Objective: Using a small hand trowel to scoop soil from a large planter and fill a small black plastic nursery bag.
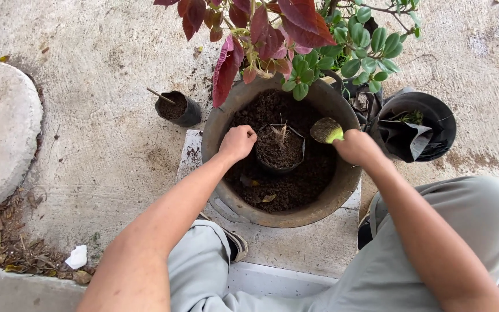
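Head: nursery bag btwn both grips

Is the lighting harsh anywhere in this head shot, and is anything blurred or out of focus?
Head view: soft, even daylight, with faint shadows and no glare on the concrete floor. The left hand, the right hand with its small trowel, and the soil in the large basin look sharp. The red leaves at the top edge look slightly soft.

- Rough grey concrete floor, stained and dusted with spilled soil.
- A pale concrete slab lies on it, bearing the large soil-filled basin.
- Small black nursery bag at left.
- Round stone disc far left.
- Black pot at right.
- Crumpled white scrap.
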